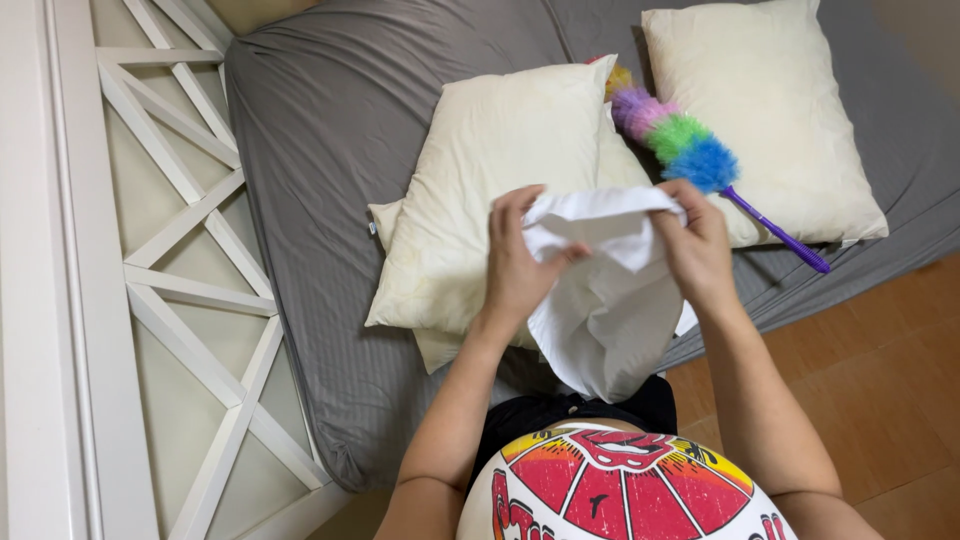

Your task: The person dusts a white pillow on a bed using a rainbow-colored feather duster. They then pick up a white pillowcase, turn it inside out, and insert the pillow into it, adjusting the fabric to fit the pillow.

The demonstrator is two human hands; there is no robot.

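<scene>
At the far left a white wooden frame [190, 300] with crossed slats is seen, running alongside a bed covered by a grey sheet [330, 130]. On that sheet, left of centre, two cream pillows are stacked: the upper pillow [490, 170] is laid over the lower pillow [440, 345], of which only the edges are visible at the left and below. In front of these pillows a white pillowcase [610, 300] is held up above the bed's edge, its top bunched and its lower part hanging down towards the person's waist. The left hand [520, 265] is closed on the pillowcase's upper left edge, with the thumb pressed into the cloth and the fingers [510, 205] curled over the top. The right hand [700, 245] is clamped on the upper right edge, the cloth being pinched under its bent fingers. Behind the right hand a feather duster [680, 140] with a multicoloured fluffy head and a purple handle is laid slantwise, its head near the stacked pillows and its handle crossing the corner of a third pillow [770, 110], which lies further right on the sheet. At the lower right a wooden floor [880, 370] is shown beside the bed. At the bottom, a printed red and white shirt [620, 490] is worn by the person.
</scene>
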